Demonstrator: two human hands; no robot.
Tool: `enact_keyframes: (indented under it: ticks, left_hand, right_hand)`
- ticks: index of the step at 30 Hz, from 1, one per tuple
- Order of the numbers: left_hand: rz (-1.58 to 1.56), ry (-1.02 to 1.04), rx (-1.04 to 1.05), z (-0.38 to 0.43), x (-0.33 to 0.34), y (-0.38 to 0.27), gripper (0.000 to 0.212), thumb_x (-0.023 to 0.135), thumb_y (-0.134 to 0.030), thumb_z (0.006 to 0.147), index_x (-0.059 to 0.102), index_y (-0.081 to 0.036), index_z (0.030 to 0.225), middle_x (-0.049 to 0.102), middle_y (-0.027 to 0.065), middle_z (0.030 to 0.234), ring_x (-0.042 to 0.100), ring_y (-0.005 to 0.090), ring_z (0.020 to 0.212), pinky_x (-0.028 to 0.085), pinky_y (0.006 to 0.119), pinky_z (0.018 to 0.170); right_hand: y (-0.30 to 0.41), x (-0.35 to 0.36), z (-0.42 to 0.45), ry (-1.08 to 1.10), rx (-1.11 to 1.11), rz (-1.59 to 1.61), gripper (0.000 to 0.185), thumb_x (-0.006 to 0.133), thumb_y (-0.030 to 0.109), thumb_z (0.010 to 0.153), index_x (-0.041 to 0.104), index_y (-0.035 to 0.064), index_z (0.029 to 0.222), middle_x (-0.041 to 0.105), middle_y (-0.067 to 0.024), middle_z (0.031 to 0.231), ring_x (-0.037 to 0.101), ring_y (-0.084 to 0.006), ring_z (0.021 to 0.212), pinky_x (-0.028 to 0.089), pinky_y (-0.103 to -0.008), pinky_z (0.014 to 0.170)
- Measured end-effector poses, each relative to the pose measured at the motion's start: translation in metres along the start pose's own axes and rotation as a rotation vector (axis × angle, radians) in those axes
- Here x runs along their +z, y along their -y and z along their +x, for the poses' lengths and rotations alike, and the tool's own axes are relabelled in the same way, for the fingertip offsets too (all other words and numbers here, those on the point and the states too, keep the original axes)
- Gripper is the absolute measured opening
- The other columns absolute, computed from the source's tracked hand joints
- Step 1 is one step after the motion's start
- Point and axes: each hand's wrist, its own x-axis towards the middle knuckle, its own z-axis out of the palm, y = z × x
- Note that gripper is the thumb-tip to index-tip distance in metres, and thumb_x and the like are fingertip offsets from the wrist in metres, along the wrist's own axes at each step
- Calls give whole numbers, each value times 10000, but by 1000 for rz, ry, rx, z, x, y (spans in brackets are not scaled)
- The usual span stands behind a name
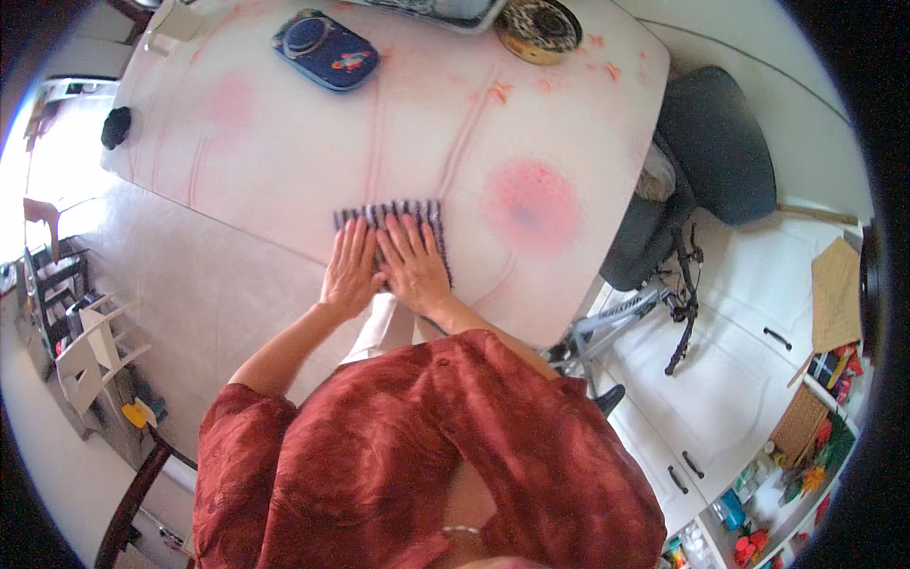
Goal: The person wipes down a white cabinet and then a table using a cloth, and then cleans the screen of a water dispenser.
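At the near edge of a white table with a pink floral print (306, 163), a folded dark-and-white striped cloth (434, 210) lies under both palms. My left hand (350, 267) rests flat on the cloth's left part, its fingers pointing away from me. Beside it, my right hand (411, 263) presses flat on the cloth's middle and right, fingers slightly spread. The thumbs meet or nearly meet near the table edge. Neither hand's fingers are closed round the cloth. Much of the cloth is hidden under the hands.
A blue case with a rocket picture (327, 51), a round gold tin (540, 32) and a tray (441, 11) stand at the table's far side. A small black object (116, 128) sits at the left edge. A dark chair (718, 142) and a bicycle (625, 309) are at the right.
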Motion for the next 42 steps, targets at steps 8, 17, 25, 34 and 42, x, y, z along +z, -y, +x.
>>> enact_keyframes:
  ticks: [8, 17, 25, 34, 42]
  left_hand:
    - [100, 319, 307, 29, 42, -120, 881, 235, -629, 943, 139, 69, 1472, 15, 242, 1562, -21, 389, 1449, -6, 492, 1182]
    - [177, 244, 670, 72, 71, -232, 881, 250, -634, 938, 142, 51, 1481, 41, 224, 1568, -35, 336, 1460, -44, 450, 1181]
    - [-123, 57, 683, 73, 72, -220, 941, 282, -670, 903, 140, 59, 1482, 65, 208, 1571, -1, 321, 1464, 9, 429, 1194]
    - [-137, 103, 543, 59, 45, -122, 1049, 374, -730, 841, 132, 66, 1480, 55, 212, 1571, 4, 325, 1463, 14, 423, 1195]
    - [-45, 9, 345, 34, -10, 87, 1096, 351, -771, 809, 114, 61, 1482, 25, 244, 1560, -11, 333, 1460, 12, 425, 1195]
  right_hand:
    - [-55, -19, -141, -14, 175, -46, 654, 500, 349, 936, 297, 23, 1465, 168, -166, 1568, 124, -338, 1455, 98, -532, 1165]
    - [-111, -52, -250, -175, 319, -162, 601, 249, 398, 1025, 283, -42, 1433, 242, -231, 1519, 229, -400, 1413, 169, -574, 1129]
    - [-103, -49, -234, -216, 305, -303, 642, 386, 411, 982, 296, -60, 1409, 232, -256, 1505, 193, -452, 1406, 158, -596, 1124]
    - [-67, -40, -135, -48, 228, -341, 724, 327, 493, 989, 272, -84, 1423, 185, -248, 1532, 154, -443, 1421, 125, -592, 1136]
    - [21, 17, 67, 6, 22, -261, 697, 425, 455, 960, 341, -69, 1410, 202, -231, 1537, 136, -411, 1435, 121, -562, 1153]
